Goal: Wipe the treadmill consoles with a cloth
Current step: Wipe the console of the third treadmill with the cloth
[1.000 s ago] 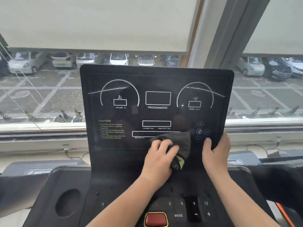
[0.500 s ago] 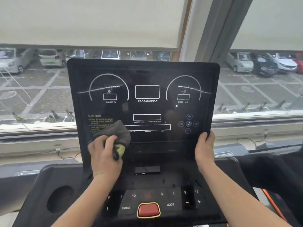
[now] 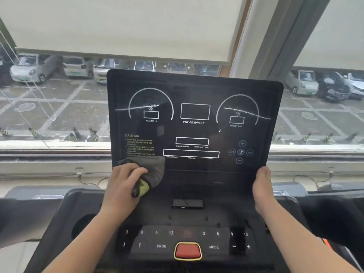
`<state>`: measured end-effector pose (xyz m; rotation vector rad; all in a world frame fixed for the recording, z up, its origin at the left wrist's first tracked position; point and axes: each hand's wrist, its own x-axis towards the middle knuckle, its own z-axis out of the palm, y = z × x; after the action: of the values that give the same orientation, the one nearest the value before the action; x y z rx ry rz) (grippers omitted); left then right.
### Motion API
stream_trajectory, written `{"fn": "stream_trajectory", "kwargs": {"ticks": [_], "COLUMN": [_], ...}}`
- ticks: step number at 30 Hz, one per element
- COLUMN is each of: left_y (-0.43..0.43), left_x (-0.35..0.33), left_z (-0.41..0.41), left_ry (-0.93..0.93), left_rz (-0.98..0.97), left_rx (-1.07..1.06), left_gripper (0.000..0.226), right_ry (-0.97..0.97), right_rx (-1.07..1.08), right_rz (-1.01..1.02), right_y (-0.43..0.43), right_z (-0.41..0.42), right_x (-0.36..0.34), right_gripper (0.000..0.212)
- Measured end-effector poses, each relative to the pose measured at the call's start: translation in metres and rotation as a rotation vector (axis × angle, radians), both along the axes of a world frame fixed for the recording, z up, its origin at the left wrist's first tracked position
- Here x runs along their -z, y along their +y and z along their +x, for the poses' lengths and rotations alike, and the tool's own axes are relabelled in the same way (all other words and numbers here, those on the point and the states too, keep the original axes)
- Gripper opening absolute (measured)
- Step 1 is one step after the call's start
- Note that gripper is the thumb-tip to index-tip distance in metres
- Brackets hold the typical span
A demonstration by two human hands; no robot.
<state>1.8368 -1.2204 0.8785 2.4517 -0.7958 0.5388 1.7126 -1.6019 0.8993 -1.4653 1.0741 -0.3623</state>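
Observation:
The black treadmill console (image 3: 195,89) stands upright in front of me, with white dial outlines and CAUTION text on its screen. My left hand (image 3: 123,186) presses a dark grey cloth (image 3: 155,170) with a yellow-green patch against the screen's lower left corner, just under the CAUTION text. My right hand (image 3: 263,186) grips the console's lower right edge, fingers hidden behind the panel. Faint streaks cross both dials.
Below the screen lies a button panel with a red stop button (image 3: 188,251), PROG and MODE keys, and a small black slot (image 3: 187,203). A round cup holder (image 3: 82,225) sits at the left. Behind the console is a window with roller blinds and parked cars outside.
My left hand slid the cloth leftward along the bottom of the screen, from the centre to the lower left corner. My right hand shifted outward to the console's lower right edge.

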Motion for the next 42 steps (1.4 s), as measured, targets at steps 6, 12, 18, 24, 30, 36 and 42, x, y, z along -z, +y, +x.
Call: {"fn": "stream_trajectory", "kwargs": {"ticks": [6,12,18,24,30,36,42], "left_y": [-0.064,-0.098,-0.014,-0.054,-0.077,-0.153,-0.221], "left_x": [-0.001,-0.013,-0.008,-0.009,-0.011,-0.016,-0.016], "left_z": [-0.026,-0.029,0.002,-0.017,-0.025,-0.062,-0.091], "left_ry": [0.311,0.041,0.018,0.200,0.005,0.188,0.226], "left_rz": [-0.552,-0.037,-0.038,-0.422,-0.167,-0.225,-0.048], "left_rx": [-0.475,0.065,-0.076,-0.397,-0.078,-0.015,0.140], "left_gripper": [0.051,0.060,0.066,0.048,0.024,0.022,0.037], "right_ry": [0.014,0.050,0.077,0.073,0.006,-0.054,-0.121], "right_rx": [-0.024,-0.069,-0.067,-0.137,-0.180,-0.241,-0.324], "right_rz": [0.049,-0.016,0.050,0.026,0.003,0.018,0.080], "right_y": [0.002,-0.005,-0.008,-0.012,-0.004,-0.016,-0.033], "right_z": [-0.004,-0.004,-0.004,-0.003,-0.011,-0.018,-0.026], "right_x": [-0.005,0.002,0.003,0.003,-0.006,0.000,0.011], "right_gripper": [0.055,0.064,0.072,0.092,0.065,0.058,0.062]}}
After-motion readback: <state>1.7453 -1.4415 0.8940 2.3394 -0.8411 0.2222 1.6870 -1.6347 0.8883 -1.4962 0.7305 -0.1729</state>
